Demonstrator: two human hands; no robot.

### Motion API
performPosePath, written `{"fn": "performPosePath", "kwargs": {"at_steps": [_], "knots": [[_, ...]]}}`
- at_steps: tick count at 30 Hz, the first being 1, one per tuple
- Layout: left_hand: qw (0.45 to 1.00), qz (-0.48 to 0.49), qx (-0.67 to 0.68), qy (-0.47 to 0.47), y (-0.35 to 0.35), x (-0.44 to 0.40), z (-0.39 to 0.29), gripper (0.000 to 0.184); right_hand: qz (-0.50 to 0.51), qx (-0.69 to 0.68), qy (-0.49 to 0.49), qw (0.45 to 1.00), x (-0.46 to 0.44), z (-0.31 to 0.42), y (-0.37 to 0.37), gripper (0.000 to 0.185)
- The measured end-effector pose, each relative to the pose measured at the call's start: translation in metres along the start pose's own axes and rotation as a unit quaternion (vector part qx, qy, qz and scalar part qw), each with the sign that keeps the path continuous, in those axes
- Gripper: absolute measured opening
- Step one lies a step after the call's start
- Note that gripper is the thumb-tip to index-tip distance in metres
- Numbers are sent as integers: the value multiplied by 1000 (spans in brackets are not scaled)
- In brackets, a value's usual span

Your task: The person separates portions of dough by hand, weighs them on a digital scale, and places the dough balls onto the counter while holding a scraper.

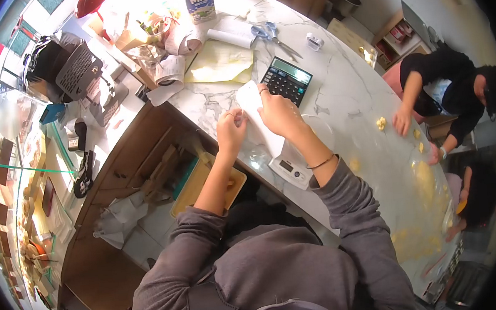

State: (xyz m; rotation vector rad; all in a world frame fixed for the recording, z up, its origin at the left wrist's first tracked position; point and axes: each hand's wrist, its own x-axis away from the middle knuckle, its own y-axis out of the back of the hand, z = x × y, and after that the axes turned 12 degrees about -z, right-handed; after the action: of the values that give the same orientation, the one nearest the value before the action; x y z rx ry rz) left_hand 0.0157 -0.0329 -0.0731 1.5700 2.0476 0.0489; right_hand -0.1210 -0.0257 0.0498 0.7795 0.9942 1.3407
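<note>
A long white strip (pixel 263 131), which looks like paper, lies on the marble counter in front of me. My left hand (pixel 232 127) has its fingers curled in a pinch at the strip's left edge. From the other side, my right hand (pixel 278 114) grips the strip near its upper part, fingers bent over it. Just beyond the right hand is a black calculator (pixel 285 82). A white digital scale (pixel 292 170) sits below the strip, near my right forearm.
Scissors (pixel 276 39), a yellow paper (pixel 219 65), a paper roll (pixel 230 37) and a milk carton (pixel 199 3) stand or lie farther back. On the right, a co-worker's hand (pixel 402 120) is beside small dough pieces (pixel 381 123). A glass display case (pixel 19 169) is at left.
</note>
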Motion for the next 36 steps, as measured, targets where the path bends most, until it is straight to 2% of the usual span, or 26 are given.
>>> {"fn": "performPosePath", "kwargs": {"at_steps": [5, 8, 10, 16, 24, 26, 28, 29, 30, 33, 35, 36], "knots": [[998, 48, -31, -6, 3, -1, 3, 36, 15, 40, 2, 999, -10, 10, -8, 52], [997, 45, -46, -38, 0, -4, 8, 37, 24, 56, 5, 998, -13, 20, -8, 53], [997, 56, -48, -39, 0, -8, 7, 36, 23, 68, 23, 997, -14, 21, -10, 53], [996, 66, -55, -10, -1, -14, 8, 28, 50, 90, -11, 995, -19, 24, -11, 53], [996, 85, -36, -15, 5, -21, 0, 12, -43, -21, -53, 997, -24, -3, -28, 54], [994, 78, 33, 71, 15, -14, -19, 12, -63, -71, -86, 992, -16, -4, -12, 59], [978, 60, 118, 159, 22, -8, -47, 13, -217, -186, -50, 957, 4, -15, 17, 53], [980, 79, 123, 134, 21, -5, -62, 13, -283, -243, -16, 928, 17, -17, 48, 55], [981, 98, 128, 110, 19, -1, -77, 13, -307, -248, -15, 919, 31, -34, 70, 54], [966, 209, 150, 13, -6, 13, -109, 13, -368, -235, -56, 898, 83, -53, 152, 47], [962, 201, 75, -167, -31, 26, -113, 17, -393, -229, -75, 888, 121, -69, 181, 47], [948, 243, 5, -205, -37, 30, -116, 17, -396, -227, -104, 883, 141, -74, 189, 47]]}}
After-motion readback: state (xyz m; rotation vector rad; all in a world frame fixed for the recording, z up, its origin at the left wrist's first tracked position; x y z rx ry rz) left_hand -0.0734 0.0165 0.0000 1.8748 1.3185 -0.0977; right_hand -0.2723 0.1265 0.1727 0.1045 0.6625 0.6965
